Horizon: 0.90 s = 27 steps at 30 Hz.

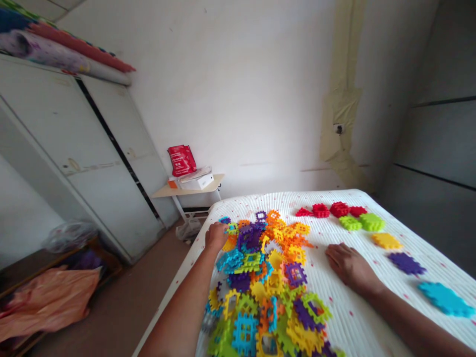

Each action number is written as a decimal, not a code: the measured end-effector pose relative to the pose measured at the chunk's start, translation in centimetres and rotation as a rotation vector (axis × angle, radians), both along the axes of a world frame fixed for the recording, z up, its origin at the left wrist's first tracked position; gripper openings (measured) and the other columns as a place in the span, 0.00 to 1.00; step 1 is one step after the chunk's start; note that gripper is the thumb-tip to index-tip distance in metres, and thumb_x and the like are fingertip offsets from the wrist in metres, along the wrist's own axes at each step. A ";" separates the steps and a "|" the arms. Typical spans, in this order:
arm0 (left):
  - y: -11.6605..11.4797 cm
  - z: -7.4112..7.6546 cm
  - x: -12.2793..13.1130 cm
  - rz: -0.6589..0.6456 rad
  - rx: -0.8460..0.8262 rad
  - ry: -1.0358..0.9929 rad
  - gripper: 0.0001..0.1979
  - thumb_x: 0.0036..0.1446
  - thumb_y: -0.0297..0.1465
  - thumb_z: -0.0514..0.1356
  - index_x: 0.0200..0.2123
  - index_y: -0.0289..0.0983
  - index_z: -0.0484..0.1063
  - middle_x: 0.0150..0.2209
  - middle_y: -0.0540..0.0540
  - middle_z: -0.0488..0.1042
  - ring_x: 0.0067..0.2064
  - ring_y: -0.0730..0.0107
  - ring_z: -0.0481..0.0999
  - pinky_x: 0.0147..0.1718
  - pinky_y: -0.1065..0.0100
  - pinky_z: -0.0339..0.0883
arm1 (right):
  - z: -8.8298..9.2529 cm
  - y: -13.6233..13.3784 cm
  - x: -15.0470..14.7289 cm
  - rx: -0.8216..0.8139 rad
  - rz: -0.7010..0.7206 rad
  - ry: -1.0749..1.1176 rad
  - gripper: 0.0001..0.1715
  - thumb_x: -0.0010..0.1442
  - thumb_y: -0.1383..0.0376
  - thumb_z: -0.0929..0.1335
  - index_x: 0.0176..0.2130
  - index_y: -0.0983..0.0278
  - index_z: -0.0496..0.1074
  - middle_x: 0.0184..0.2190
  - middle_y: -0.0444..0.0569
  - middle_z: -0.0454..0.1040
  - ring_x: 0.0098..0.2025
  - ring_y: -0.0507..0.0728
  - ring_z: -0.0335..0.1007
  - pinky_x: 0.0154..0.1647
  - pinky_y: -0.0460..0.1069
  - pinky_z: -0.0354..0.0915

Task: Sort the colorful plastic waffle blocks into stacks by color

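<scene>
Head view: your left hand (216, 237) is at the far-left side of the heaped notched pieces (275, 260), your right hand (344, 260) curled on the white cover (357, 320); I can't tell either grip. Sweeping left could spill pieces

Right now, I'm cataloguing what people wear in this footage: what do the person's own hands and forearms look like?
The left hand and right hand wear no gloves. The left forearm and right forearm show no sleeves, watch or bracelet. Rings are too small to tell.
</scene>
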<state>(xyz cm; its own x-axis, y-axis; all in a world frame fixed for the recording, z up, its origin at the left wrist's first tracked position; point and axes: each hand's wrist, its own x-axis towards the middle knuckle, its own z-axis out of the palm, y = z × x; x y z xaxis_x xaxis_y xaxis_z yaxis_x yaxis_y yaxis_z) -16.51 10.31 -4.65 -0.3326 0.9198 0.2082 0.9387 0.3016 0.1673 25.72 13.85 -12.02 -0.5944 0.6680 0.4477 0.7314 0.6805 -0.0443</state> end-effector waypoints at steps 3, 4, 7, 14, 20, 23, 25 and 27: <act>0.6 -0.8 0.4 0.025 -0.053 0.085 0.14 0.59 0.36 0.57 0.45 0.35 0.70 0.48 0.43 0.71 0.48 0.63 0.71 0.47 0.53 0.66 | 0.0 0.0 -0.1 -0.009 -0.007 -0.022 0.16 0.64 0.66 0.58 0.32 0.64 0.72 0.32 0.53 0.73 0.36 0.58 0.67 0.39 0.51 0.59; 0.7 -1.0 0.5 0.028 -0.062 0.110 0.13 0.60 0.36 0.57 0.45 0.35 0.70 0.47 0.43 0.71 0.48 0.62 0.71 0.48 0.53 0.65 | 0.0 -0.1 -0.2 -0.012 -0.013 -0.028 0.16 0.64 0.66 0.58 0.32 0.64 0.72 0.32 0.53 0.73 0.36 0.58 0.66 0.39 0.51 0.59; 0.9 -1.4 0.9 0.024 -0.075 0.171 0.10 0.60 0.31 0.55 0.43 0.38 0.72 0.46 0.44 0.73 0.49 0.61 0.70 0.48 0.55 0.62 | 0.3 -0.3 -0.4 -0.027 -0.052 -0.043 0.17 0.64 0.67 0.58 0.31 0.64 0.71 0.32 0.53 0.73 0.36 0.57 0.66 0.40 0.51 0.58; 0.7 -2.0 0.8 -0.034 -0.057 0.253 0.13 0.57 0.27 0.50 0.39 0.40 0.74 0.41 0.43 0.76 0.45 0.59 0.72 0.41 0.61 0.60 | 0.9 -0.6 -1.0 -0.094 -0.134 -0.073 0.16 0.64 0.68 0.57 0.33 0.64 0.71 0.34 0.51 0.72 0.39 0.56 0.64 0.43 0.50 0.56; 0.7 -2.3 0.2 -0.097 -0.003 0.304 0.13 0.57 0.29 0.50 0.36 0.39 0.75 0.38 0.42 0.76 0.42 0.57 0.73 0.38 0.63 0.60 | 0.6 -0.4 -1.0 -0.095 -0.162 -0.089 0.14 0.63 0.68 0.58 0.33 0.65 0.71 0.35 0.50 0.72 0.40 0.56 0.63 0.42 0.50 0.55; 0.4 -2.4 0.1 -0.105 0.053 0.315 0.13 0.57 0.30 0.49 0.31 0.39 0.74 0.33 0.43 0.76 0.38 0.58 0.73 0.37 0.65 0.61 | 0.7 -0.5 -1.0 -0.087 -0.168 -0.088 0.14 0.64 0.67 0.58 0.33 0.65 0.70 0.35 0.50 0.72 0.39 0.55 0.63 0.42 0.49 0.55; 0.1 -2.4 0.0 -0.099 0.099 0.310 0.14 0.57 0.31 0.49 0.29 0.38 0.74 0.31 0.42 0.76 0.37 0.58 0.73 0.37 0.65 0.61 | 0.8 -0.5 -1.1 -0.084 -0.162 -0.088 0.14 0.64 0.67 0.58 0.33 0.65 0.70 0.35 0.50 0.72 0.39 0.55 0.63 0.41 0.49 0.55; -0.3 -2.2 0.0 -0.091 0.145 0.296 0.13 0.56 0.32 0.49 0.28 0.38 0.73 0.32 0.41 0.76 0.37 0.58 0.73 0.37 0.64 0.61 | 0.9 -0.6 -1.0 -0.090 -0.153 -0.085 0.14 0.63 0.68 0.58 0.32 0.65 0.70 0.34 0.50 0.72 0.39 0.55 0.63 0.41 0.49 0.55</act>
